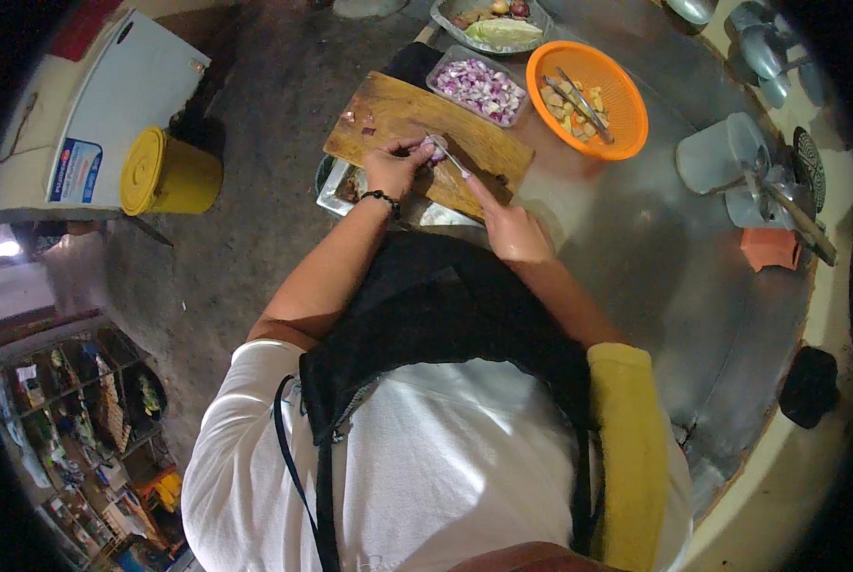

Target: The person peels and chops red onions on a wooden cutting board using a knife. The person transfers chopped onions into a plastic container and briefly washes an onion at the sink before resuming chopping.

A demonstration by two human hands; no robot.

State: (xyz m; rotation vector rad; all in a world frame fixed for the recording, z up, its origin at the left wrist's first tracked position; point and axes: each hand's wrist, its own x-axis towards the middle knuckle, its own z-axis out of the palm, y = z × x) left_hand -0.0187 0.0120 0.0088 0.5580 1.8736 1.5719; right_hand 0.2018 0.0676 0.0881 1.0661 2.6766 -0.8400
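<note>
My left hand (392,169) holds a piece of red onion (435,151) on a wooden cutting board (380,96). In my right hand (516,227) is a knife (455,156), its blade against the onion. A few small onion bits (368,131) lie on the board's left part. Past the board's far edge stands a clear plastic container of chopped red onion (478,89). The board lies tilted across a metal tray (333,194), which shows in part beneath its near edge.
An orange plastic basket (637,107) with cut food and tongs (580,107) stands right of the onion container. Behind are a metal bowl (548,32) with cabbage and onions. A yellow lidded bucket (194,175) is at left; clear tubs (705,157) with utensils stand at right.
</note>
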